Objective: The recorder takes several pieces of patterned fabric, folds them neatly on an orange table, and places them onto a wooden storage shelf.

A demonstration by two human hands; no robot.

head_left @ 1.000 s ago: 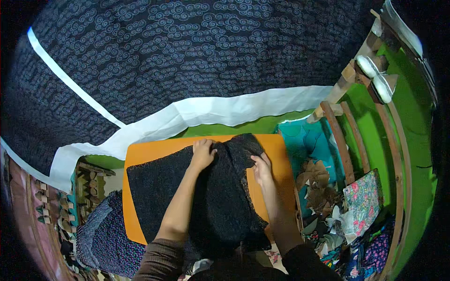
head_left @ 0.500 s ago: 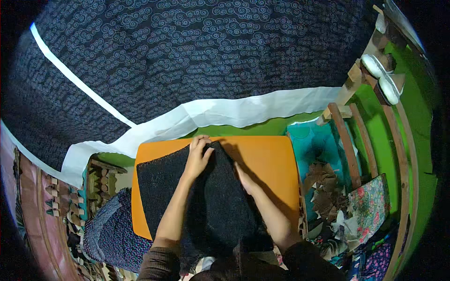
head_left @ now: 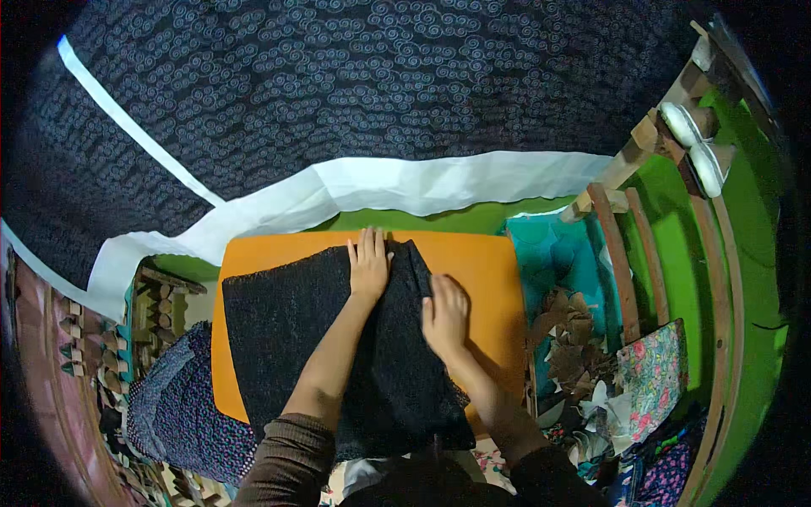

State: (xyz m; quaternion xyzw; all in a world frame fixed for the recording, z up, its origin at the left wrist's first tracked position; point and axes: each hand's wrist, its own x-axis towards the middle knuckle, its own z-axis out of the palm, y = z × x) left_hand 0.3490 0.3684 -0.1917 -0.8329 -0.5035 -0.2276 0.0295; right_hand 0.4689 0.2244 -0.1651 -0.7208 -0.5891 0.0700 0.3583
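Across the board (head_left: 498, 279) lay the black cloth (head_left: 397, 372), its far edge close to the board's far edge and its near end reaching toward you. Your left hand (head_left: 369, 269) rested flat over the far part, fingers straight and close together, seeming to pin the cloth rather than grip it. Your right hand (head_left: 446, 314) was half curled at the cloth's right edge; whether it pinched any of the weave, I could not tell. You appeared to be turning that side inward and smoothing it. To my mind, the next move called for a firm left palm while the right flattened the ridge between your hands, since a light touch might have let the layers slip. Your left forearm (head_left: 334, 355) covered a strip of cloth, the dark weave made its layers hard to count, and the near end merged into shadow.
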